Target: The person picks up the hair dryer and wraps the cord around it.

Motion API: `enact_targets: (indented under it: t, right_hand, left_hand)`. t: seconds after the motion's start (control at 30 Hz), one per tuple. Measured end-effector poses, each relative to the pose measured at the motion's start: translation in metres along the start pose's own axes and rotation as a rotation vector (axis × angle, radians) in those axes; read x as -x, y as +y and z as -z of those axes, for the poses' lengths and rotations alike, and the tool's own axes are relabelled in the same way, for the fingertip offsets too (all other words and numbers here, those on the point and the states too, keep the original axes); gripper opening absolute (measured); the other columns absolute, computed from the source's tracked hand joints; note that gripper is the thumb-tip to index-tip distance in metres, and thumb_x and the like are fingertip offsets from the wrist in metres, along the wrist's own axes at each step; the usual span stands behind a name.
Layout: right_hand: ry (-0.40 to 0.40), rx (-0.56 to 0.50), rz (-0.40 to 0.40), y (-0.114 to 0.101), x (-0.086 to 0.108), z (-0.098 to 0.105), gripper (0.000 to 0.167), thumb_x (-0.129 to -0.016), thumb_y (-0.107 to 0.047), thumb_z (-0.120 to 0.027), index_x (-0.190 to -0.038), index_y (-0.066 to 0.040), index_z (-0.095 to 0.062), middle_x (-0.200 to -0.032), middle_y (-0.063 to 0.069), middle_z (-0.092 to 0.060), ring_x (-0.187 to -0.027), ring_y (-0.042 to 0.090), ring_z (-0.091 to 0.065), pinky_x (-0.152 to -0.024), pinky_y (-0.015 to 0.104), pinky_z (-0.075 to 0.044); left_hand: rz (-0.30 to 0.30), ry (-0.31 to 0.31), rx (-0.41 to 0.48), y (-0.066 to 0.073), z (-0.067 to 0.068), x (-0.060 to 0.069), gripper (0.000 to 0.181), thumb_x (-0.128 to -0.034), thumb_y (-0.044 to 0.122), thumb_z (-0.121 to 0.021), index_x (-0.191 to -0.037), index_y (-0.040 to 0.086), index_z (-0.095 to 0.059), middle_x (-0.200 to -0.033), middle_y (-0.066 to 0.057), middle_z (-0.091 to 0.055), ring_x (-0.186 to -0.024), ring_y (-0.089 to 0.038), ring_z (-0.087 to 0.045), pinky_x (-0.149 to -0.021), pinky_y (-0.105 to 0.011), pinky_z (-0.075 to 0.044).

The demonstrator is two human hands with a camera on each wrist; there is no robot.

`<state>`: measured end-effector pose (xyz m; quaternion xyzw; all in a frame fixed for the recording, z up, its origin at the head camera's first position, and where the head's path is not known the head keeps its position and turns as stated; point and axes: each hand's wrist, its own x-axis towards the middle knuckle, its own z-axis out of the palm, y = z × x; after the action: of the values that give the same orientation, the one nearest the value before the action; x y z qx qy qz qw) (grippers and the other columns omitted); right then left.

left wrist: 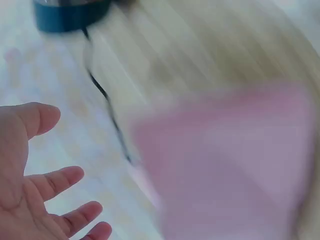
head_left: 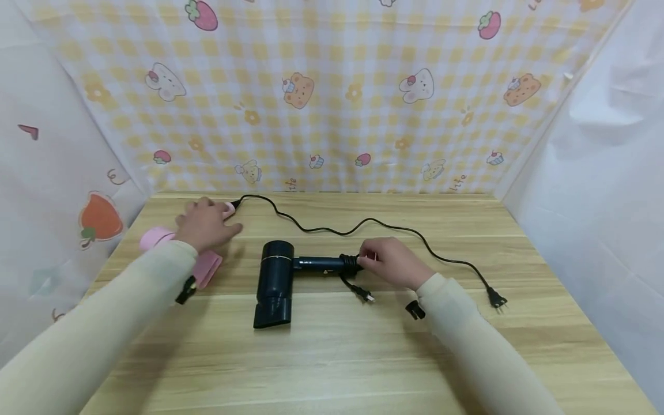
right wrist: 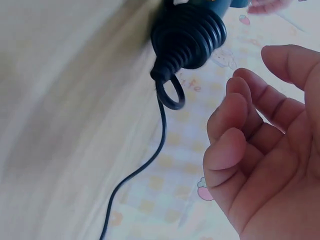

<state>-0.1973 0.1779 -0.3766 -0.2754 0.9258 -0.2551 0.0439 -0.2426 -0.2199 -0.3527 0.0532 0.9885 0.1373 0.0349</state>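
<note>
A dark hair dryer point(head_left: 275, 276) lies mid-table with its nozzle toward me. Its own cord point(right wrist: 190, 37) is wound round the end of the handle. Beside that end is my right hand point(head_left: 391, 262), fingers loosely bent; the right wrist view shows nothing between fingers and thumb. On the left, my left hand point(head_left: 204, 225) hovers with spread fingers over a pink hair dryer point(head_left: 155, 236), hiding much of its middle. The pink dryer's wide nozzle point(left wrist: 230, 165) looks blurred in the left wrist view. Whether the left fingertips touch the handle is unclear.
A long black cord point(head_left: 342, 233) runs from the pink dryer's handle along the back of the wooden table point(head_left: 332, 369) to a plug point(head_left: 497, 298) at right. The dark dryer's short plug point(head_left: 365, 294) lies below its handle. A checked curtain point(head_left: 332, 132) stands behind.
</note>
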Motion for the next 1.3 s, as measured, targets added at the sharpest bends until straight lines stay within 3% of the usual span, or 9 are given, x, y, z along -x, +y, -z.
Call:
enact_targets:
  t: [0.17, 0.27, 0.4, 0.67, 0.93, 1.03, 1.13, 1.3]
  right_hand:
    - [0.003, -0.008, 0.016, -0.001, -0.017, 0.010, 0.010, -0.098, -0.019, -0.063, -0.089, -0.017, -0.067, -0.083, -0.006, -0.063, -0.067, 0.012, -0.056, -0.061, 0.033, -0.048]
    - [-0.019, -0.017, 0.003, -0.001, -0.030, 0.016, 0.010, -0.098, -0.020, -0.061, -0.097, -0.014, -0.069, -0.094, -0.003, -0.067, -0.078, 0.013, -0.061, -0.068, 0.035, -0.052]
    - [-0.057, -0.032, -0.037, 0.000, -0.050, 0.020, 0.019, -0.100, -0.022, -0.058, -0.108, -0.010, -0.070, -0.107, 0.002, -0.068, -0.096, 0.018, -0.064, -0.081, 0.039, -0.053]
    - [-0.095, 0.045, -0.089, 0.008, -0.085, 0.013, 0.019, -0.100, -0.024, -0.058, -0.107, -0.011, -0.069, -0.108, 0.004, -0.068, -0.095, 0.019, -0.064, -0.085, 0.041, -0.051]
    - [-0.150, 0.114, -0.077, 0.004, -0.108, -0.001, 0.024, -0.099, -0.023, -0.059, -0.114, -0.007, -0.069, -0.120, 0.008, -0.067, -0.108, 0.023, -0.061, -0.095, 0.041, -0.047]
    - [-0.162, 0.126, -0.065, 0.002, -0.114, -0.005, 0.027, -0.099, -0.023, -0.059, -0.118, -0.006, -0.067, -0.124, 0.009, -0.065, -0.111, 0.023, -0.060, -0.096, 0.040, -0.046]
    - [-0.161, 0.133, -0.059, 0.001, -0.119, -0.007, 0.031, -0.099, -0.024, -0.056, -0.122, -0.006, -0.066, -0.127, 0.009, -0.063, -0.116, 0.024, -0.058, -0.099, 0.040, -0.045]
    - [-0.153, 0.121, -0.079, 0.000, -0.124, -0.008, 0.038, -0.100, -0.025, -0.054, -0.132, -0.005, -0.060, -0.136, 0.010, -0.058, -0.127, 0.026, -0.052, -0.105, 0.041, -0.040]
  left_hand:
    - [0.160, -0.058, 0.020, -0.059, 0.008, -0.002, 0.084, -0.0891, 0.059, -0.055, -0.142, -0.004, -0.042, -0.134, -0.042, -0.029, -0.122, -0.066, -0.021, -0.088, -0.082, -0.021]
    - [0.211, -0.134, 0.050, -0.090, 0.008, 0.000, 0.096, -0.0856, 0.069, -0.053, -0.139, -0.010, -0.042, -0.133, -0.044, -0.032, -0.121, -0.065, -0.023, -0.091, -0.080, -0.020]
    - [0.234, -0.194, 0.061, -0.112, 0.004, 0.002, 0.105, -0.0828, 0.077, -0.050, -0.134, -0.014, -0.045, -0.132, -0.042, -0.042, -0.119, -0.060, -0.033, -0.096, -0.074, -0.017]
    - [0.306, -0.226, 0.086, -0.094, 0.003, 0.001, 0.084, -0.0880, 0.063, -0.054, -0.129, -0.010, -0.052, -0.125, -0.042, -0.042, -0.114, -0.060, -0.034, -0.089, -0.065, -0.027]
    - [0.440, -0.251, 0.050, -0.097, -0.007, -0.018, 0.083, -0.0846, 0.056, -0.057, -0.122, -0.018, -0.051, -0.118, -0.043, -0.038, -0.108, -0.053, -0.037, -0.089, -0.063, -0.029]
    - [0.429, -0.222, 0.036, -0.095, -0.009, -0.019, 0.075, -0.0846, 0.050, -0.059, -0.115, -0.018, -0.053, -0.114, -0.041, -0.041, -0.106, -0.051, -0.040, -0.090, -0.063, -0.029]
    - [0.375, -0.162, 0.024, -0.090, -0.008, -0.017, 0.065, -0.0836, 0.047, -0.063, -0.102, -0.014, -0.058, -0.108, -0.038, -0.047, -0.100, -0.048, -0.044, -0.085, -0.061, -0.031]
    - [0.318, -0.078, 0.073, -0.066, -0.002, -0.012, 0.056, -0.0785, 0.042, -0.072, -0.099, -0.008, -0.060, -0.103, -0.034, -0.042, -0.095, -0.051, -0.036, -0.073, -0.057, -0.040]
